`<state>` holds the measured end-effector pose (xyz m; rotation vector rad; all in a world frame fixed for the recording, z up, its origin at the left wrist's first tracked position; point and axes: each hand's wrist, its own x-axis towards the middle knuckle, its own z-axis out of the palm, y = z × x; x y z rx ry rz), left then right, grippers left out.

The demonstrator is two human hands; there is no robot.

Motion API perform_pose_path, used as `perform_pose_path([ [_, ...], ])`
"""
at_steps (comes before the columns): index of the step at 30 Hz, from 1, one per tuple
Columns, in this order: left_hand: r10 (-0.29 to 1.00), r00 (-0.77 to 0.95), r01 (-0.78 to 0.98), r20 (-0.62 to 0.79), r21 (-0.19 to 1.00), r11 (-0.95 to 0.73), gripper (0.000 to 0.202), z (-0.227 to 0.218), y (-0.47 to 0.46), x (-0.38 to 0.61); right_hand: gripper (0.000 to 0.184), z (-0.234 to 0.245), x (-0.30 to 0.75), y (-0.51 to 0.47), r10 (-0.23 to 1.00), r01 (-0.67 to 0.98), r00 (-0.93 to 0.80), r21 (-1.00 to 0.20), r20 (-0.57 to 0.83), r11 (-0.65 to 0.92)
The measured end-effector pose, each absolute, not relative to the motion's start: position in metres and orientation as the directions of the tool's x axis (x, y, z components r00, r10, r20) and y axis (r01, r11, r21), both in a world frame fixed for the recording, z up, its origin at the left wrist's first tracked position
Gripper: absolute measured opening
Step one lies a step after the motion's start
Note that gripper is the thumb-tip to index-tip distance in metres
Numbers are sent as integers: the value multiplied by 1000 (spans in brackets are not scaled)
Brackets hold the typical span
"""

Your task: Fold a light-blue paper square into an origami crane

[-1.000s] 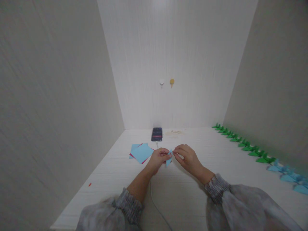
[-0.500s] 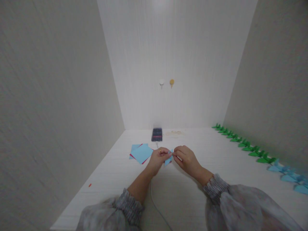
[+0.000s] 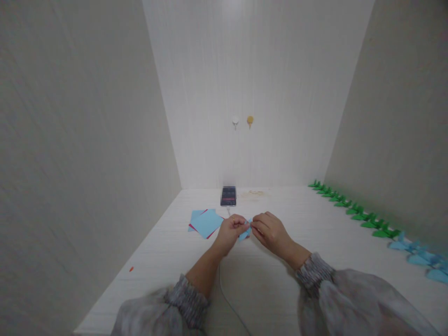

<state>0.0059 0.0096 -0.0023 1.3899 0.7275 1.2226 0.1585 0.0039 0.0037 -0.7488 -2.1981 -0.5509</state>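
Between my two hands is a small folded piece of light blue paper (image 3: pixel 244 234), partly hidden by the fingers. My left hand (image 3: pixel 231 231) pinches it from the left between thumb and fingers, and a ring shows on one finger. From the right, my right hand (image 3: pixel 268 228) has its fingertips closed on the paper's upper right part. The exact folds are too small to make out. Just left of my left hand lie square paper sheets (image 3: pixel 207 223), light blue on top with red edges beneath.
A phone (image 3: pixel 228 196) with a white cable (image 3: pixel 227 298) lies at the table's back. Green folded paper pieces (image 3: pixel 364 217) and light blue ones (image 3: pixel 420 256) line the right wall. Tan strands (image 3: pixel 255 193) lie near the phone; an orange scrap (image 3: pixel 131 269) sits front left. Two hooks (image 3: pixel 249 120) hang on the wall.
The folded blue paper has tilted slightly, and less of its lower end shows. Both hands stay nearly in place and keep their hold.
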Motion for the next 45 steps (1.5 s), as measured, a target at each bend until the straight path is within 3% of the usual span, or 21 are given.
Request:
perform_pose_path([
  [10, 929, 271, -231, 254, 954, -194, 23, -4, 10, 6, 16, -5, 162, 7, 333, 582, -517, 39, 789, 812],
  [20, 905, 249, -184, 344, 935, -304, 18, -9, 13, 5, 9, -6, 153, 5, 514, 375, -287, -399, 808, 837],
  [24, 881, 211, -124, 424, 905, -406, 15, -10, 15, 5, 7, -4, 151, 3, 588, 352, -214, -500, 780, 791],
  [45, 827, 208, 92, 523, 831, -549, 13, -10, 14, 5, 8, -3, 152, 2, 605, 372, -237, -504, 760, 779],
])
